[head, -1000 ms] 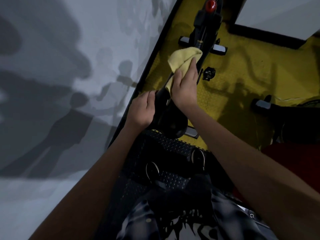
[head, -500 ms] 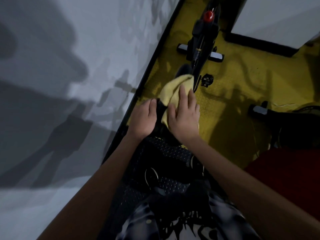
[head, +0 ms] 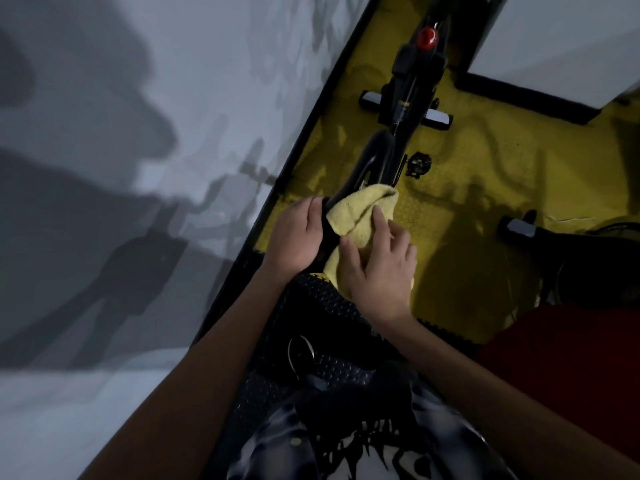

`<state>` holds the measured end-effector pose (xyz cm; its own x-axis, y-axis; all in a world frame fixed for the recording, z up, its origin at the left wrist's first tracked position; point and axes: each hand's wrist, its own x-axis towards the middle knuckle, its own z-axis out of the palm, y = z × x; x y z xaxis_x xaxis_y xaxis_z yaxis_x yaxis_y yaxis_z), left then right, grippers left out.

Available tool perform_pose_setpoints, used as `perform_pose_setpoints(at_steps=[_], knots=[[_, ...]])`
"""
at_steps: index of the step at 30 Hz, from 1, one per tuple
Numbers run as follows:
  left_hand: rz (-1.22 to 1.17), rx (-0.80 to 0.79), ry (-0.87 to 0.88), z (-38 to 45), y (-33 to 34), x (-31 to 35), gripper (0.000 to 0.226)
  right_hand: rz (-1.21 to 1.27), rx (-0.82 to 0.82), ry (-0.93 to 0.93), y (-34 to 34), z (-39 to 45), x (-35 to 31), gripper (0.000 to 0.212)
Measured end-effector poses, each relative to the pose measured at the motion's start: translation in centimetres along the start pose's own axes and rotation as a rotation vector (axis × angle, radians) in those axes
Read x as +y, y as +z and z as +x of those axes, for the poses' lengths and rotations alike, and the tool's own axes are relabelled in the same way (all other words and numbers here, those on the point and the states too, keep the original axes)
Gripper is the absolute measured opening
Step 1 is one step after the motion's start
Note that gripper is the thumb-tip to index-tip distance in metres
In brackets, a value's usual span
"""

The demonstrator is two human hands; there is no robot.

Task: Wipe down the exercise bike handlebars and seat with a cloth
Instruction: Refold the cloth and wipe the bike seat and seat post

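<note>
Left hand point(head: 297, 239) curled, gripping; right hand point(head: 380, 263) pressing down, fingers nearly straight.

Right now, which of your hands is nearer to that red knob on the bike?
Left, though only slightly. The left hand grips the seat's left edge, below the red knob. The right hand presses the yellow cloth on the seat, lower in the view.

place: small gym or workout room | I stand at a black exercise bike point(head: 412, 95) with a red knob point(head: 428, 37) and pedal point(head: 419, 163); yellow floor point(head: 485, 174); black studded rubber mat point(head: 332, 327); second machine's foot point(head: 519, 227) nearby; grey wall point(head: 173, 98)
</note>
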<state>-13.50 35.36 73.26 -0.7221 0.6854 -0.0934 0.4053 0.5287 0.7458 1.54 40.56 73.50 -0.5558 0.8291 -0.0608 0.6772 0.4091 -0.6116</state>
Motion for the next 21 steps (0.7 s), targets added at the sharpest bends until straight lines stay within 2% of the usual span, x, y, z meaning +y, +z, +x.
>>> perform_pose_setpoints(at_steps=[4,9,11,16,19,21], knots=[[0.014,0.020,0.001,0.2,0.0,-0.2,0.035,0.079,0.073,0.017,1.0,4.7,-1.3,0.077],[0.007,0.032,-0.002,0.0,0.1,0.1,0.032,0.250,0.019,0.085,1.3,8.7,-2.4,0.072],[0.010,0.016,0.006,0.0,0.1,-0.1,0.035,0.261,-0.006,0.070,1.1,6.9,-2.3,0.069],[0.004,0.009,0.010,0.1,-0.2,0.1,0.038,0.037,-0.044,-0.064,0.4,-1.2,-0.5,0.066],[-0.003,-0.002,0.024,0.1,-0.2,0.0,0.040,0.022,-0.115,-0.057,-0.9,-2.2,0.0,0.064],[-0.012,-0.007,0.024,-0.1,-0.2,0.1,0.040,0.050,-0.105,-0.056,-1.4,-1.7,0.0,0.060]])
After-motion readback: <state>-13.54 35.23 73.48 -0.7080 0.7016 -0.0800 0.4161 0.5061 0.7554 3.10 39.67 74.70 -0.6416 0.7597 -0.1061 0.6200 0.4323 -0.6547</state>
